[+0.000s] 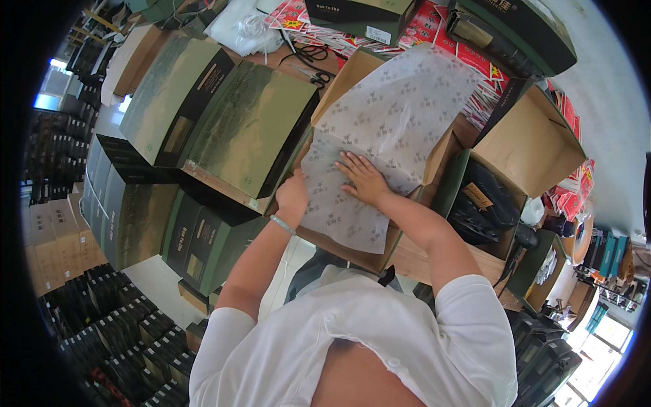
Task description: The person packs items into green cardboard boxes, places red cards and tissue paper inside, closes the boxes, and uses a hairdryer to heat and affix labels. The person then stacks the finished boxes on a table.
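An open cardboard box (392,252) stands on the table in front of me, lined with thin white tissue paper (380,115) printed with small grey marks. One half of the paper spreads over the far part, and the other covers the near part. My right hand (364,179) lies flat on the paper near its middle, fingers spread. At the box's left edge is my left hand (292,197), with a pale bracelet on the wrist. Its fingers are curled in at the paper's edge; what they grip is hidden.
Dark green boxes (251,129) are stacked at the left. An open box (488,197) with shiny black contents stands at the right. Black scissors (317,76) and red printed cards (468,62) lie at the far side. A black handled tool (521,245) hangs near the right edge.
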Demonstrator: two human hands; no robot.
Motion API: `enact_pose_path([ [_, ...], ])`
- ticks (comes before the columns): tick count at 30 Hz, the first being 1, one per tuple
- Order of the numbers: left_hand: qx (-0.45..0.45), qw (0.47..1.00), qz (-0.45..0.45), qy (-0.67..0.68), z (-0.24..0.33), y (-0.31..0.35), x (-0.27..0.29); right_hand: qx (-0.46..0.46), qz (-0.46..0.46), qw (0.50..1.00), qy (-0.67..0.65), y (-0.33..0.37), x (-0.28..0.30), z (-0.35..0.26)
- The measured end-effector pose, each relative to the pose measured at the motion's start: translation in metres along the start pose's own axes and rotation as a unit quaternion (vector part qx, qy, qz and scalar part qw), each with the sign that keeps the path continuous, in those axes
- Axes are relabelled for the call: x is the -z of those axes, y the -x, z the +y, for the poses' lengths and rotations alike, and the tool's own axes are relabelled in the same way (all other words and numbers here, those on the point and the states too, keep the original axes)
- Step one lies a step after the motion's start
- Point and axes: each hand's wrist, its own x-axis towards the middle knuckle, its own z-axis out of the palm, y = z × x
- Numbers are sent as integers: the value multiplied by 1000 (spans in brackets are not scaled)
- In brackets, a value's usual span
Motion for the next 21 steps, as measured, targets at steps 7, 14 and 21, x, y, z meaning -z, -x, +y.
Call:
enact_pose_path([
  [7,10,993,-29,-110,-2,-17,-26,-13,-20,998,-60,-3,-25,-9],
  [14,-72,981,-37,-176,17,16,10,-36,-46,997,-49,4,-12,-22],
  [21,-278,919,-108,-258,-17,9,-35,-167,-285,944,1,43,11,-79],
])
